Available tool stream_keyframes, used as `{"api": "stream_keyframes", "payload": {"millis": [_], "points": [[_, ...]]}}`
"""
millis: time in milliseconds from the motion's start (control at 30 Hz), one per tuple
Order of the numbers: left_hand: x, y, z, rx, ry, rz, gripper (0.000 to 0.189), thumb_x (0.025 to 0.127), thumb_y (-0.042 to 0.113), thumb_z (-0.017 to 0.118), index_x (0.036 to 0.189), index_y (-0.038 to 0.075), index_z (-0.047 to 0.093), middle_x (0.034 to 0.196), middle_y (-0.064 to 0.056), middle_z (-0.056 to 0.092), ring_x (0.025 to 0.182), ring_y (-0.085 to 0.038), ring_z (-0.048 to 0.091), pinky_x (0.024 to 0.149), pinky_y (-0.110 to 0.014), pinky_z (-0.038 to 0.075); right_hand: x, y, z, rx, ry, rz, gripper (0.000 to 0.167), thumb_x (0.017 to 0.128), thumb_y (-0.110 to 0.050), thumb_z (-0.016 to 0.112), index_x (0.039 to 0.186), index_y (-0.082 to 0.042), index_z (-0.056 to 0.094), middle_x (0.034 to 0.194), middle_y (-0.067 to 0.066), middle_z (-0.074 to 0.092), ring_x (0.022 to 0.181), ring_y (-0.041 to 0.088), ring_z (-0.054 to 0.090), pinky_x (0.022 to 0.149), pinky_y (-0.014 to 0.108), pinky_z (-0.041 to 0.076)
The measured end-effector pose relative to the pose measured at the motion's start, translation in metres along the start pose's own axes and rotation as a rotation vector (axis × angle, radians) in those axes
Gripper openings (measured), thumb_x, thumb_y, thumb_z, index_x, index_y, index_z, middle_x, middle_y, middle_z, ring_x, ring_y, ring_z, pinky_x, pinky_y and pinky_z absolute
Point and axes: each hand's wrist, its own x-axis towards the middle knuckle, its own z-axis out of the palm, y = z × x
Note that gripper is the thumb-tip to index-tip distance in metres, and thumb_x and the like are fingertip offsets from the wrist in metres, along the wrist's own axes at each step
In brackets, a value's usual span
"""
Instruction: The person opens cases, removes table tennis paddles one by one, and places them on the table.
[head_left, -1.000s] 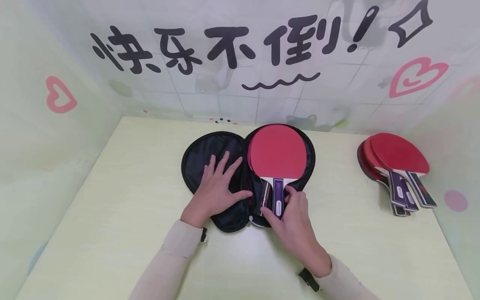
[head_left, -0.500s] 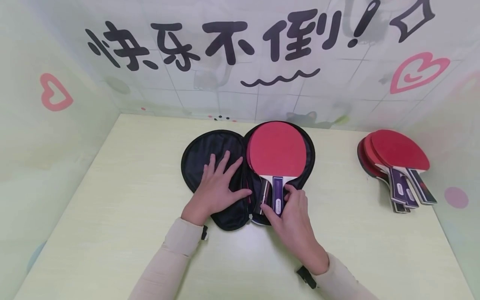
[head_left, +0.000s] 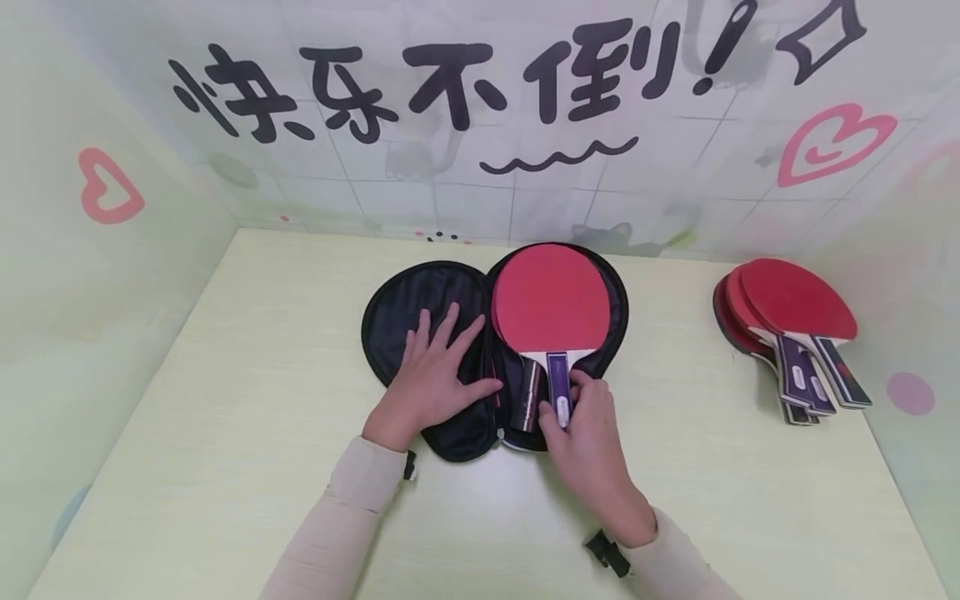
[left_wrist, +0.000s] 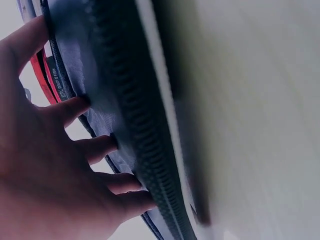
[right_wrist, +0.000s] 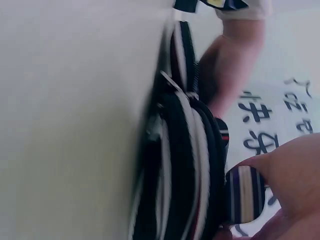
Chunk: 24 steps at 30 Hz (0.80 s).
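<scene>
A black zip case (head_left: 386, 325) lies unfolded on the table, its two halves side by side. My left hand (head_left: 431, 379) rests with spread fingers on the inner side of the left half; in the left wrist view its fingertips touch the case's fabric (left_wrist: 75, 55). In the right half lies a red table tennis paddle (head_left: 553, 296), over another paddle whose dark handle (head_left: 530, 400) shows beside it. My right hand (head_left: 592, 442) pinches the top paddle's purple handle between thumb and fingers. That handle's striped butt end (right_wrist: 245, 195) shows close up in the right wrist view.
Several red paddles (head_left: 798, 300) are piled at the table's right side, handles toward the front. A printed wall (head_left: 450, 200) closes off the back, with side walls at left and right. Pale tabletop (head_left: 480, 533) extends in front of the case.
My right thumb has moved off the lower paddle's dark handle onto the top paddle's purple handle. That handle has swung slightly right. My left hand stays where it was.
</scene>
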Motion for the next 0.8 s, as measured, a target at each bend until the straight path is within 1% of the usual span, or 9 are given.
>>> {"api": "stream_keyframes", "payload": {"millis": [133, 200, 333, 467, 533, 567, 667, 733, 800], "points": [[0.000, 0.002, 0.000, -0.005, -0.006, -0.002, 0.093, 0.088, 0.070, 0.062, 0.164, 0.033, 0.021, 0.175, -0.008, 0.003, 0.158, -0.048, -0.011, 0.125, -0.068, 0.003, 0.003, 0.000, -0.014, 0.131, 0.019, 0.093, 0.053, 0.094, -0.006, 0.063, 0.141, 0.008, 0.045, 0.115, 0.019, 0.057, 0.096, 0.025, 0.056, 0.079, 0.028, 0.045], [0.000, 0.002, 0.000, -0.006, -0.011, -0.004, 0.093, 0.089, 0.070, 0.062, 0.164, 0.033, 0.021, 0.175, -0.008, 0.002, 0.158, -0.048, -0.012, 0.125, -0.069, 0.003, 0.003, 0.001, -0.021, 0.153, 0.039, 0.112, 0.051, 0.095, -0.006, 0.061, 0.142, 0.007, 0.047, 0.120, 0.020, 0.058, 0.098, 0.026, 0.056, 0.081, 0.027, 0.043], [-0.001, 0.002, 0.000, 0.002, -0.012, -0.010, 0.093, 0.089, 0.069, 0.061, 0.164, 0.032, 0.021, 0.174, -0.009, 0.003, 0.158, -0.049, -0.011, 0.125, -0.069, 0.004, 0.003, 0.006, -0.035, 0.184, 0.086, 0.114, 0.048, 0.096, -0.005, 0.061, 0.142, 0.003, 0.051, 0.122, 0.018, 0.062, 0.097, 0.021, 0.054, 0.080, 0.018, 0.041], [-0.001, 0.002, -0.001, 0.002, -0.009, -0.012, 0.093, 0.089, 0.069, 0.061, 0.164, 0.031, 0.022, 0.174, -0.010, 0.005, 0.157, -0.050, -0.009, 0.124, -0.070, 0.005, 0.007, 0.019, -0.059, 0.193, 0.191, 0.102, 0.046, 0.097, -0.006, 0.063, 0.141, -0.001, 0.055, 0.117, 0.016, 0.065, 0.090, 0.009, 0.052, 0.075, 0.011, 0.041], [-0.001, 0.002, -0.002, 0.001, -0.009, -0.013, 0.093, 0.088, 0.069, 0.061, 0.164, 0.031, 0.022, 0.174, -0.010, 0.005, 0.157, -0.050, -0.009, 0.124, -0.070, 0.005, 0.012, 0.030, -0.077, 0.167, 0.256, 0.108, 0.046, 0.097, -0.007, 0.063, 0.142, -0.002, 0.055, 0.116, 0.016, 0.064, 0.086, 0.003, 0.049, 0.072, 0.012, 0.041], [-0.001, 0.002, -0.002, 0.001, -0.010, -0.013, 0.093, 0.088, 0.070, 0.061, 0.164, 0.031, 0.022, 0.174, -0.011, 0.005, 0.157, -0.050, -0.009, 0.124, -0.070, 0.005, 0.016, 0.037, -0.088, 0.137, 0.286, 0.118, 0.047, 0.097, -0.009, 0.063, 0.143, -0.002, 0.055, 0.119, 0.018, 0.064, 0.087, -0.001, 0.047, 0.074, 0.013, 0.040], [0.000, 0.002, -0.001, 0.004, -0.018, -0.013, 0.093, 0.089, 0.070, 0.060, 0.164, 0.031, 0.021, 0.174, -0.011, 0.004, 0.157, -0.050, -0.009, 0.124, -0.070, 0.004, 0.029, 0.061, -0.123, 0.032, 0.346, 0.181, 0.048, 0.098, -0.013, 0.061, 0.144, -0.002, 0.055, 0.125, 0.023, 0.064, 0.088, -0.004, 0.044, 0.076, 0.018, 0.038], [0.000, 0.002, -0.001, 0.002, -0.023, -0.014, 0.093, 0.089, 0.070, 0.060, 0.164, 0.031, 0.021, 0.174, -0.011, 0.004, 0.157, -0.050, -0.010, 0.124, -0.070, 0.004, 0.037, 0.077, -0.148, -0.051, 0.330, 0.237, 0.049, 0.099, -0.017, 0.056, 0.145, 0.000, 0.053, 0.130, 0.026, 0.062, 0.088, 0.002, 0.044, 0.072, 0.020, 0.038], [0.000, 0.002, 0.000, 0.002, -0.026, -0.015, 0.093, 0.089, 0.070, 0.060, 0.164, 0.031, 0.021, 0.174, -0.011, 0.004, 0.157, -0.051, -0.010, 0.124, -0.070, 0.004, 0.045, 0.092, -0.170, -0.125, 0.280, 0.291, 0.052, 0.100, -0.021, 0.051, 0.146, 0.004, 0.050, 0.125, 0.028, 0.062, 0.082, 0.010, 0.047, 0.063, 0.022, 0.040]]}}
